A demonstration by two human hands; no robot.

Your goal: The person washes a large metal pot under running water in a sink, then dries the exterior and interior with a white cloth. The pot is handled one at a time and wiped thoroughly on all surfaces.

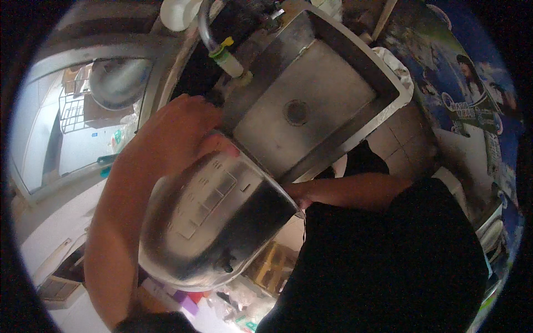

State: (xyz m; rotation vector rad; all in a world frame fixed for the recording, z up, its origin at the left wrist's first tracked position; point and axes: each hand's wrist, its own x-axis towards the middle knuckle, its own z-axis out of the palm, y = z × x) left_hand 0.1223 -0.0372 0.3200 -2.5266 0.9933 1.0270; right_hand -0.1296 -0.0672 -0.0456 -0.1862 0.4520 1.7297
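A large, shiny metal pot [166, 224], with raised marks on its side, is tilted beside the stainless steel sink [266, 143]. My left hand [195, 120] is at the pot's upper end near the sink's left edge; its fingers are partly hidden, with a pinkish patch beneath them. My right hand [302, 196] grips the pot's rim on the other side, its fingers largely out of sight behind the metal. A curved metal faucet [230, 63] with a green and yellow collar hangs over the sink, which has a round drain [296, 113].
A window [87, 112] with a rack and a round metal vessel behind it lies at the left. A printed sheet [470, 87] covers the right side. Below the pot are a cardboard box [270, 268] and plastic bags [233, 297]. A white bowl [179, 14] is at the top.
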